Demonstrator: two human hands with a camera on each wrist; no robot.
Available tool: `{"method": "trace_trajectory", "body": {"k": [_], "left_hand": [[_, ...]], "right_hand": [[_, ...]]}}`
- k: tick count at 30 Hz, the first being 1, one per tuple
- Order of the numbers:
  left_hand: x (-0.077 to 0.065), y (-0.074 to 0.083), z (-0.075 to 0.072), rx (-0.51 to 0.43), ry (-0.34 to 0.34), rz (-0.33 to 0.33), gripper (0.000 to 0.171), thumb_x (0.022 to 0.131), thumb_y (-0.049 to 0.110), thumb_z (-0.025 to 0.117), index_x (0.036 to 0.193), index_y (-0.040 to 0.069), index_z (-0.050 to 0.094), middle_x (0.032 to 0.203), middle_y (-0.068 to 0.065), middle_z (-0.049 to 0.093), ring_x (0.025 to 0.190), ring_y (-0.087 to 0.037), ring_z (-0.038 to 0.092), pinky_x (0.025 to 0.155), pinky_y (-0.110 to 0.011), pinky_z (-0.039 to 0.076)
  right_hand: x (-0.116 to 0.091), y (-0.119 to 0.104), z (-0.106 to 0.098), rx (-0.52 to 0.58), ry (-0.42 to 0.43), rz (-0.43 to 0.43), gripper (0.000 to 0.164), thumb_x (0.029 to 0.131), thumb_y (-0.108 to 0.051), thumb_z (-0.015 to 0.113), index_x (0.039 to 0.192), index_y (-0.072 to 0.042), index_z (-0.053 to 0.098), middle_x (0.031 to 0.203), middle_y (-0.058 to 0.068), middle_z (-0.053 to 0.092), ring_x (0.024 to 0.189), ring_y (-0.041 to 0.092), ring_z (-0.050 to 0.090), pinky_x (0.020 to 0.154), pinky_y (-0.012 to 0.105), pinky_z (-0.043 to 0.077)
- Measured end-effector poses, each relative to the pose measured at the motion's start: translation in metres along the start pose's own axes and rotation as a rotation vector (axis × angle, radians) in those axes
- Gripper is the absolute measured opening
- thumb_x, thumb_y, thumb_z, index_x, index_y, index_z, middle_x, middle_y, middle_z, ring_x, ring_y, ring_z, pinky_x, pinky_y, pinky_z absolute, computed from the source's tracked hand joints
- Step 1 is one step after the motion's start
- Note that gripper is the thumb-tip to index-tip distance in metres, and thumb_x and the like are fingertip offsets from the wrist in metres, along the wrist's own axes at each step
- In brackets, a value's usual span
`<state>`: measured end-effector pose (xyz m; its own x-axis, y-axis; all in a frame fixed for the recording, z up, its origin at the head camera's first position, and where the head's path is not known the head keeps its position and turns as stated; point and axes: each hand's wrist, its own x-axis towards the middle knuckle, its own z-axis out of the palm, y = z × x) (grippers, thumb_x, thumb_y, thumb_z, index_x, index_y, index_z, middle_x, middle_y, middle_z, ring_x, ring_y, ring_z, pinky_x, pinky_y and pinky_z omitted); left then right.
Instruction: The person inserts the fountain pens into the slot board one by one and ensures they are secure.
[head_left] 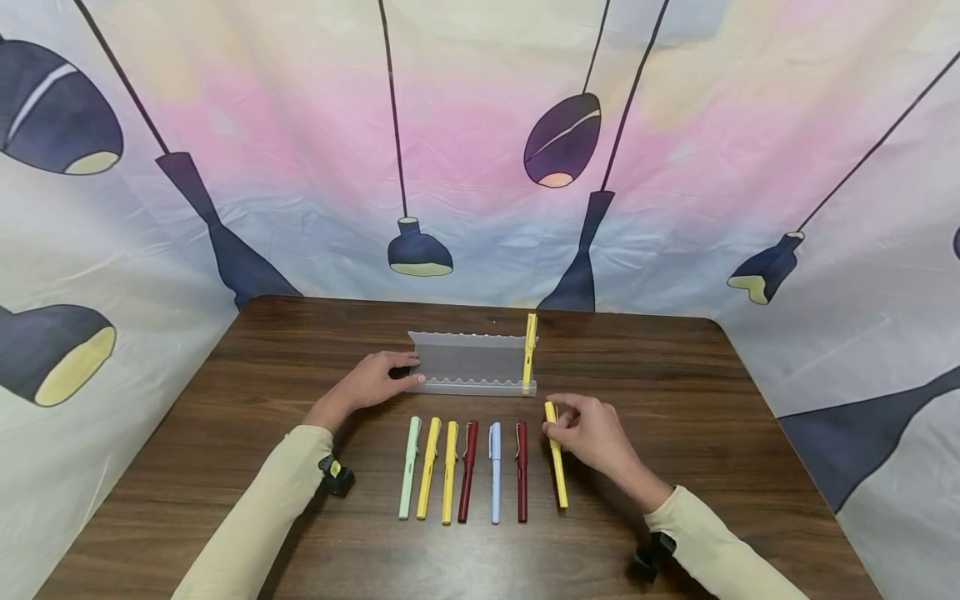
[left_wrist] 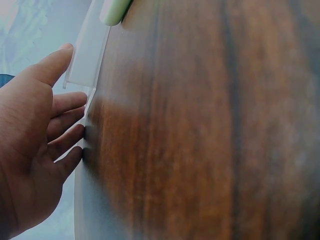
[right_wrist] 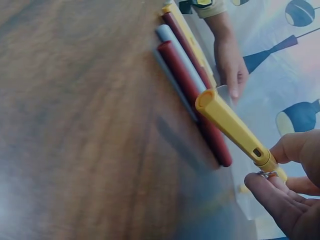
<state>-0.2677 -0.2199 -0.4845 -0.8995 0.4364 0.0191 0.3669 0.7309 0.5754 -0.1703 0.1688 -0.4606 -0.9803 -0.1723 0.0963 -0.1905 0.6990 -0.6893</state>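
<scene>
My right hand [head_left: 596, 433] pinches a yellow pen [head_left: 557, 467] near its clip end, between thumb and fingers. The right wrist view shows this pen [right_wrist: 232, 125] tilted, with a shadow on the table beneath it. At the left end of a clear plastic pen rack [head_left: 468, 360], my left hand [head_left: 375, 379] touches the edge, its fingers loosely extended and the thumb at the front corner. Another yellow pen [head_left: 529, 350] leans upright in the rack's rightmost notches. Left of the held pen, a dark red pen [head_left: 522, 475] lies on the table.
A row of pens lies before the rack: light green [head_left: 408, 471], two yellow [head_left: 428, 471] [head_left: 449, 475], dark red [head_left: 468, 475] and light blue [head_left: 495, 475]. Behind the wooden table [head_left: 300, 333] hangs a cloth [head_left: 480, 167] printed with lamps.
</scene>
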Motion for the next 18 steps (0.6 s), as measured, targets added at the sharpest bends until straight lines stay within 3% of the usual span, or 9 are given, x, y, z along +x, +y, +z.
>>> {"method": "trace_trajectory", "body": {"k": [11,18], "left_hand": [[0.000,-0.001,0.001,-0.002,0.009,0.004,0.065,0.098,0.054,0.064,0.140,0.004,0.063,0.151,-0.013,0.054,0.143,-0.036,0.045,0.114,-0.057,0.039],[0.000,0.000,0.001,0.008,0.013,0.001,0.063,0.099,0.052,0.064,0.140,0.004,0.063,0.150,-0.013,0.055,0.143,-0.036,0.045,0.114,-0.056,0.039]], "right_hand": [[0.009,-0.013,-0.013,0.011,0.024,-0.001,0.040,0.082,-0.014,0.085,0.119,-0.004,0.073,0.076,-0.004,0.067,0.059,0.010,0.058,0.050,0.025,0.047],[0.014,-0.016,-0.018,0.037,0.030,-0.028,0.042,0.084,-0.016,0.085,0.122,-0.004,0.071,0.089,0.002,0.075,0.074,0.013,0.071,0.059,0.027,0.057]]}}
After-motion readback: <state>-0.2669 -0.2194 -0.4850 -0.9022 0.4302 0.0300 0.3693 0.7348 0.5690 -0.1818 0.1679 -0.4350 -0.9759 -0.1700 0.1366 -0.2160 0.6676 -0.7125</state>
